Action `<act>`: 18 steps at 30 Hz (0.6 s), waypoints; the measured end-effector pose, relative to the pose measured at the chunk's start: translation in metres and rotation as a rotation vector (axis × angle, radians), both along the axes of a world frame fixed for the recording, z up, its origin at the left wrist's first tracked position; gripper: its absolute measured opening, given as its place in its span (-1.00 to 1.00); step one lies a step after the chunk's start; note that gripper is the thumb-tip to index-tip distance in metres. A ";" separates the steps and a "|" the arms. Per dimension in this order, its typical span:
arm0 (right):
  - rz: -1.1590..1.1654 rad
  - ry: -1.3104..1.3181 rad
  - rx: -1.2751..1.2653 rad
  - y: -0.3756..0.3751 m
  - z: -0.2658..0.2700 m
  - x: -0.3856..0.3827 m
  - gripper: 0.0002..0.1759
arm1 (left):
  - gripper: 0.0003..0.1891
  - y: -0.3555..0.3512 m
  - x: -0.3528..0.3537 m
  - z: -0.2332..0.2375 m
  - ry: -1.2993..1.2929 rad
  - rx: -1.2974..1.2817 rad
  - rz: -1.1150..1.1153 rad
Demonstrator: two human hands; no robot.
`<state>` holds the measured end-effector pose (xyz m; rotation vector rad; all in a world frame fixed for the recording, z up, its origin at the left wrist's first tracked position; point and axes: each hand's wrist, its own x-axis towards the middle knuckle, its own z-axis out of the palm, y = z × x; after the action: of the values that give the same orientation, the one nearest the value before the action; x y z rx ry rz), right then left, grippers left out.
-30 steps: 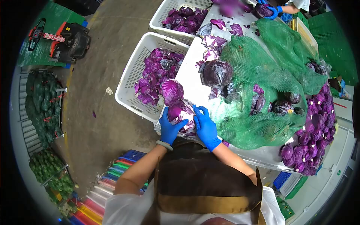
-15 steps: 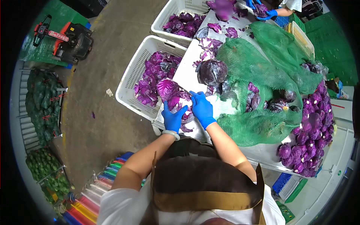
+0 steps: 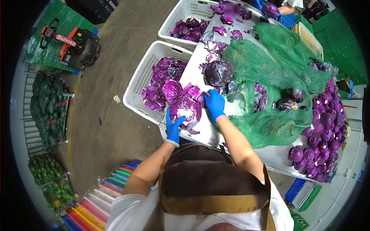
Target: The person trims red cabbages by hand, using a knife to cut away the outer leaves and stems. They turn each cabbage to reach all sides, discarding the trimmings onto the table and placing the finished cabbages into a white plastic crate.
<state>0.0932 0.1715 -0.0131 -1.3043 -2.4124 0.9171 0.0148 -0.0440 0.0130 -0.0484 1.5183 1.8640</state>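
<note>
A red cabbage (image 3: 185, 111) with a pale cut base rests at the near left corner of the table. My left hand (image 3: 174, 125), in a blue glove, grips its left side with the thumb over the base. To the right of the head, my blue-gloved right hand (image 3: 215, 104) is closed on a loose purple cabbage leaf (image 3: 195, 92). A small greyish object shows at its fingers, too little to name. A dark whole cabbage (image 3: 218, 73) sits just beyond this hand. Another loose leaf (image 3: 172, 91) lies at the crate edge, behind the held cabbage.
A white crate (image 3: 135, 90) of leaves adjoins the table's left edge, with a second crate (image 3: 166, 29) beyond. Green netting (image 3: 262, 69) covers part of the metal table (image 3: 192, 71). Cabbages are piled (image 3: 323, 131) at the right. Across the table, a co-worker's gloved hand (image 3: 271, 10) holds a cabbage.
My right hand has moved right, away from the cabbage, pulling a leaf outward. The cabbage has turned and more of its pale base shows. My left hand has shifted to its lower left side.
</note>
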 end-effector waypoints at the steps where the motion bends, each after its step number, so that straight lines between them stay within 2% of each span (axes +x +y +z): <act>1: -0.018 -0.114 -0.054 0.012 -0.003 -0.003 -0.68 | -0.08 -0.001 0.002 -0.001 -0.025 0.018 0.011; 2: 0.016 -0.099 -0.082 0.018 -0.005 -0.005 -0.67 | -0.08 0.005 -0.003 -0.003 -0.037 0.046 0.028; 3: 0.058 -0.095 -0.117 0.015 0.002 -0.005 -0.65 | -0.09 0.011 0.000 0.018 -0.167 0.057 0.075; 5: 0.163 0.129 0.061 0.000 0.034 0.001 -0.56 | -0.08 0.008 0.001 0.033 -0.323 -0.060 0.113; 6: 0.184 0.119 0.037 -0.007 0.051 0.009 -0.63 | -0.06 0.008 -0.001 0.044 -0.352 -0.125 0.100; 7: 0.205 0.113 0.022 -0.015 0.066 0.018 -0.70 | -0.04 0.003 -0.010 0.029 -0.215 -0.182 -0.030; 8: 0.188 0.151 -0.117 -0.024 0.077 0.029 -0.71 | -0.02 -0.008 -0.021 -0.001 -0.076 -0.237 -0.156; 9: 0.165 0.188 -0.261 -0.033 0.083 0.039 -0.71 | 0.05 -0.011 -0.020 -0.014 0.265 -0.348 -0.195; 10: 0.140 0.248 -0.299 -0.042 0.075 0.045 -0.70 | 0.13 -0.008 -0.020 -0.011 0.604 -0.509 -0.186; 11: 0.154 0.300 -0.282 -0.049 0.063 0.050 -0.66 | 0.18 -0.005 -0.025 -0.006 0.735 -0.490 -0.333; 12: 0.148 0.277 -0.286 -0.050 0.061 0.053 -0.64 | 0.23 0.016 -0.040 0.035 0.866 -0.462 -0.484; 13: 0.138 0.255 -0.291 -0.051 0.059 0.055 -0.61 | 0.28 0.033 -0.053 0.056 0.996 -0.426 -0.639; 14: 0.126 0.246 -0.285 -0.054 0.054 0.056 -0.60 | 0.35 0.039 -0.058 0.041 0.963 -0.450 -0.750; 17: 0.100 0.184 -0.273 -0.058 0.047 0.055 -0.58 | 0.36 0.051 -0.049 0.042 0.891 -0.472 -0.802; 18: 0.090 0.142 -0.274 -0.058 0.051 0.053 -0.56 | 0.30 0.052 -0.041 0.042 0.904 -0.473 -0.752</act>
<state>0.1460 0.1132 0.0378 -1.1761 -2.3127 1.3564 -0.0266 0.0075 0.0553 1.1140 2.1143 0.8904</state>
